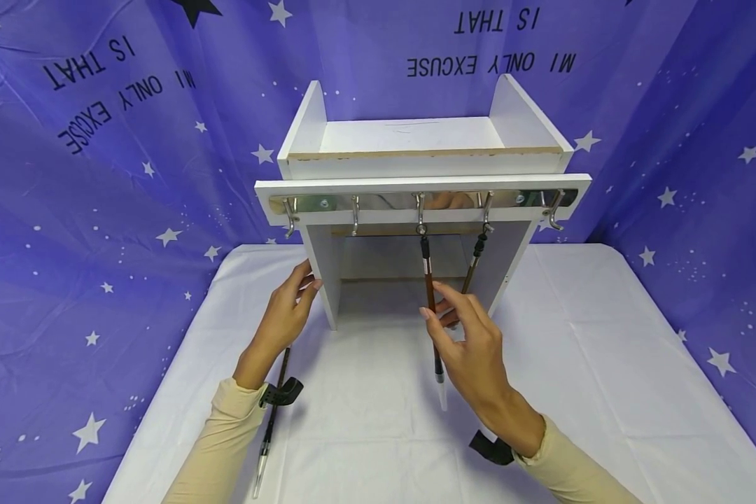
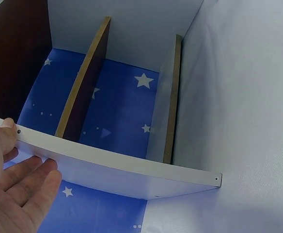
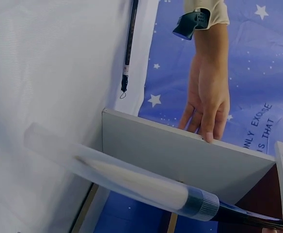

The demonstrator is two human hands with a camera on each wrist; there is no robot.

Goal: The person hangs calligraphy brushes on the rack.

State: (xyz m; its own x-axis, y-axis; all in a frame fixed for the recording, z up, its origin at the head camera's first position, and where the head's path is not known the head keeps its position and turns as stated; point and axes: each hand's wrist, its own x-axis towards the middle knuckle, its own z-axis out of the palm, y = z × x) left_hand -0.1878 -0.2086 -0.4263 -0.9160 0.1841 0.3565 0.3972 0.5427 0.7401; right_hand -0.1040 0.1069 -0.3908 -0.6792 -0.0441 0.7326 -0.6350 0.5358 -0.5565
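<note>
A small white shelf rack (image 1: pixel 422 183) stands on the table, with metal hooks along its front rail. From the middle hook hangs a calligraphy brush (image 1: pixel 429 276) with a clear cap (image 3: pixel 132 187) over its tip. My right hand (image 1: pixel 472 343) pinches this brush's handle between thumb and fingers. A second brush (image 1: pixel 475 255) hangs one hook to the right, partly hidden behind that hand. My left hand (image 1: pixel 285 308) touches the rack's left side panel (image 2: pixel 102 158), thumb at the front edge and fingers loosely straight along the outer face.
Another capped brush (image 1: pixel 269 427) lies on the white tablecloth (image 1: pixel 365 434), partly under the left wrist. Other hooks (image 1: pixel 355 213) on the rail carry nothing. A purple star-printed curtain (image 1: pixel 101 245) hangs behind and at both sides.
</note>
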